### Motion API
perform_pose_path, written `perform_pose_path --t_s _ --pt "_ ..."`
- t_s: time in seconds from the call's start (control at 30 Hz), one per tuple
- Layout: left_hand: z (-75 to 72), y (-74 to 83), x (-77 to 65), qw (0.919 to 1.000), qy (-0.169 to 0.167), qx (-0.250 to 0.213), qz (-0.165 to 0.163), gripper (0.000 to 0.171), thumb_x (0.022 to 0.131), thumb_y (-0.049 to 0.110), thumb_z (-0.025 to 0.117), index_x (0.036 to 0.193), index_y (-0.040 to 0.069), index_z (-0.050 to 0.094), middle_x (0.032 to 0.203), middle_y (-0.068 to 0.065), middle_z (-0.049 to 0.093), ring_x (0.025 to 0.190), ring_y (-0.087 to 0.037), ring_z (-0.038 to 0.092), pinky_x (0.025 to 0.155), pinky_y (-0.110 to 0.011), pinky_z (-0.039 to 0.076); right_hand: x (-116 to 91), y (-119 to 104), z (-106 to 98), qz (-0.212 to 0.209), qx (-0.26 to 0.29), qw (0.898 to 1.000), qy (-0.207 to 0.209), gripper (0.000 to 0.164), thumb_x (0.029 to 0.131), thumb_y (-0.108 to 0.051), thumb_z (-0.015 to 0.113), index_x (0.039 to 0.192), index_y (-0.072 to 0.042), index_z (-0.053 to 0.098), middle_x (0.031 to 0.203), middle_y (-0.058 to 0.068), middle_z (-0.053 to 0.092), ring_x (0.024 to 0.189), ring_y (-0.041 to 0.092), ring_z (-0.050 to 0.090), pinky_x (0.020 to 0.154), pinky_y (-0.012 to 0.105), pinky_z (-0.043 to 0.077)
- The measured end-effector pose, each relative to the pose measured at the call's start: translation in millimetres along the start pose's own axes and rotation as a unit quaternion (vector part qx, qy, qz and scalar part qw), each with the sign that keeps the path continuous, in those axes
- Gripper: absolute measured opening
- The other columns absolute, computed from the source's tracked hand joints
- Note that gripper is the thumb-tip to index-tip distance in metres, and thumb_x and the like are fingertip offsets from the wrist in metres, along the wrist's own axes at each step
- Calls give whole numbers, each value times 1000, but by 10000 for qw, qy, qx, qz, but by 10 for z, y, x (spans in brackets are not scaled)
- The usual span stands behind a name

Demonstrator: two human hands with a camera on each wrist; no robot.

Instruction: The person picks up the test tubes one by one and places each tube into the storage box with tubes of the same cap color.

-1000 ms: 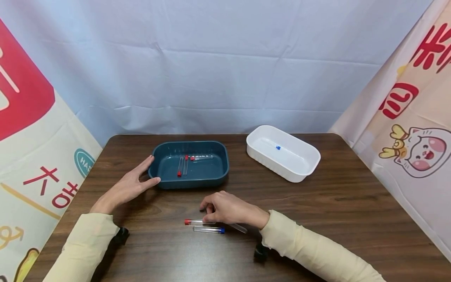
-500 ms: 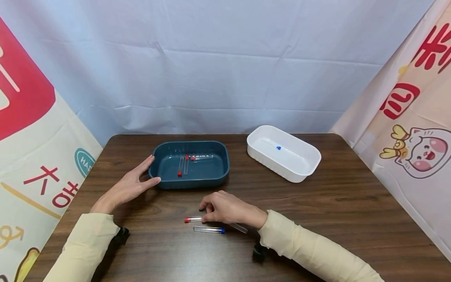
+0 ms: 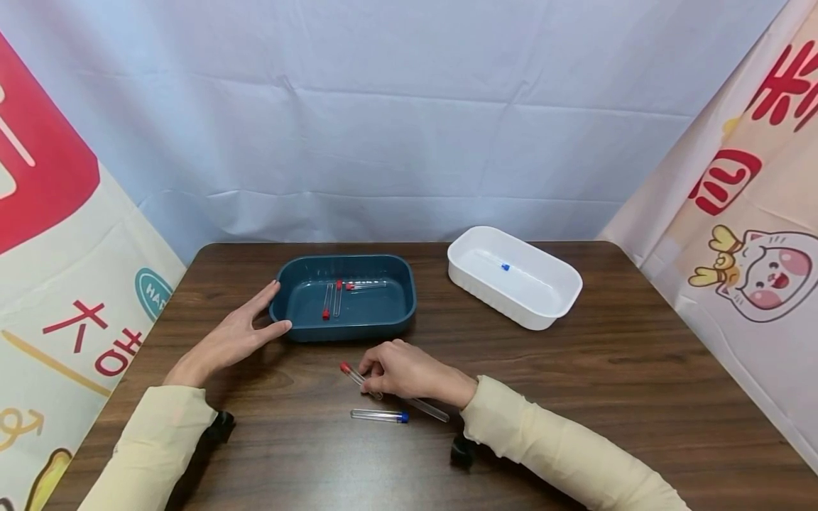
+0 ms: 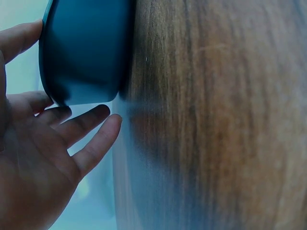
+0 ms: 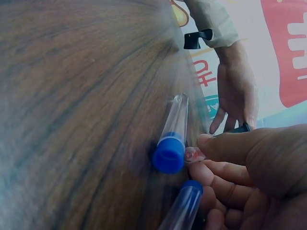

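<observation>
My right hand [image 3: 409, 370] pinches a red-capped test tube [image 3: 355, 375] near its clear end, between thumb and index finger. The tube lies slanted, red cap toward the far left. In the right wrist view only its rounded clear end [image 5: 194, 155] shows at the fingertips. A blue-capped test tube [image 3: 378, 416] lies just in front on the table. Another blue-capped tube [image 5: 184, 206] sits beneath the right hand, its cap hidden in the head view. My left hand [image 3: 230, 337], fingers extended and spread, touches the left end of a dark teal basin [image 3: 348, 332].
Inside the teal basin lie several red-capped tubes [image 3: 337, 299]. A white basin [image 3: 511, 301] with one blue-capped tube [image 3: 503, 267] stands at the back right. The brown table [image 3: 575, 397] runs back to a pale cloth [image 3: 409, 142].
The red-capped tube has turned from lying crosswise to slanting, its cap swinging away from me. My right hand has shifted slightly up and left. The left hand has stayed put.
</observation>
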State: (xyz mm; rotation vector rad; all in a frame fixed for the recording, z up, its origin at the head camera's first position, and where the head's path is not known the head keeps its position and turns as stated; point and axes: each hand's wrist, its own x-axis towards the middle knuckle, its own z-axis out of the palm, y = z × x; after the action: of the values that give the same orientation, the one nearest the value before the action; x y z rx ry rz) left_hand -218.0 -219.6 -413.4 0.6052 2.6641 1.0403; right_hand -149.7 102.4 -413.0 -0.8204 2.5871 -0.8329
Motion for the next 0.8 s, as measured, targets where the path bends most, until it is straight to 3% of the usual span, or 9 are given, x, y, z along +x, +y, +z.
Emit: perform_pose_path --t_s 0.5,0.8 --pt "3 -4 8 10000 -4 -69 -21 93 102 52 61 168 17 5 173 -13 6 132 -49 53 113 -70 30 22 -121 73 545 -100 9983 172 26 91 -21 82 113 -7 76 73 -13 69 67 -4 60 62 20 50" --pt "9 -4 6 10000 38 -8 -20 93 102 52 61 168 16 7 173 -14 7 136 -49 50 113 -71 28 29 -184 150 706 -201 9959 520 22 91 -21 81 109 -9 78 71 -14 67 64 -5 59 60 19 50"
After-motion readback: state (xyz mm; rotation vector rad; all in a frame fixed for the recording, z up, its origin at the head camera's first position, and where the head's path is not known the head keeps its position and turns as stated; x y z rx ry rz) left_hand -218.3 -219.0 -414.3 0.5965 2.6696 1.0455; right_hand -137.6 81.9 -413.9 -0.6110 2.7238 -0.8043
